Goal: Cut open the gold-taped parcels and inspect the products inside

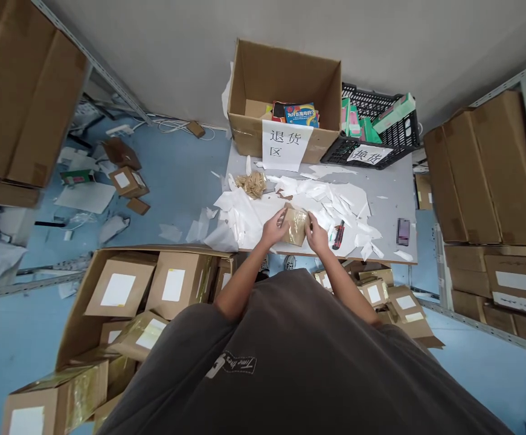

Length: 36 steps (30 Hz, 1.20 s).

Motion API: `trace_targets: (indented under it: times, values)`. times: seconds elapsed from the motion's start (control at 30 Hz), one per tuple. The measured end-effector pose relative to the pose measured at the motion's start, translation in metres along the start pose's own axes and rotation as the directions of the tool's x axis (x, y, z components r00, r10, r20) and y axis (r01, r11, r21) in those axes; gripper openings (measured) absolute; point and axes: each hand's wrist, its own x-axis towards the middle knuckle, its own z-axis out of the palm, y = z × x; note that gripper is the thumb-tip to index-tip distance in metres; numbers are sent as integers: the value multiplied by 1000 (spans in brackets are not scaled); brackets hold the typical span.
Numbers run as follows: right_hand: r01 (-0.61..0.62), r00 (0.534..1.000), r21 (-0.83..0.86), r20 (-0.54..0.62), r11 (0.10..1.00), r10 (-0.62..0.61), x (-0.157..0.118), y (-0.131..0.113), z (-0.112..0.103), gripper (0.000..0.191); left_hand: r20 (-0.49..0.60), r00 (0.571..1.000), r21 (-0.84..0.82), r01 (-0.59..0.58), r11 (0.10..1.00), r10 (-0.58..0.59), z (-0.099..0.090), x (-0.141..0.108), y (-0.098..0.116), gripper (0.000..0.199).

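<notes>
A small brown cardboard box [296,226] wrapped in shiny clear tape is held over the front of the table. My left hand [275,228] grips its left side, and my right hand [317,234] holds its right edge. Just right of my right hand lies a red and black utility knife [339,235]. Torn white paper [263,211] spreads beneath and around the box. Crumpled brown paper [252,184] sits behind my left hand.
At the table's back stand a large open carton [244,136] with books and a black crate [353,158] with green packages. A phone [403,232] lies on the right. A big carton of boxes [70,326] is at left; shelves flank both sides.
</notes>
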Motion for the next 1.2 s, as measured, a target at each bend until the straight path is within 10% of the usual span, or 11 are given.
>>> trace_targets:
  times: [0.23,0.37,0.6,0.8,0.97,1.2]
  values:
    - [-2,990,39,143,999,-3,48,-1,-10,57,89,988,75,123,990,-129,3,24,3,85]
    - [54,990,58,125,997,-61,19,12,-9,63,21,1000,85,6,996,-8,1,-1,-2,72]
    - [91,986,156,127,984,-111,-48,16,15,79,212,977,143,-21,989,-11,5,-42,2,91]
    - [116,993,216,-40,970,-110,1,17,-5,61,52,997,127,44,991,-51,7,-12,18,71]
    - [33,994,217,96,976,-55,51,27,2,73,81,994,51,63,997,-67,30,21,0,90]
    - [-9,990,204,138,979,-20,18,56,29,82,77,996,117,45,992,-54,34,-8,-29,86]
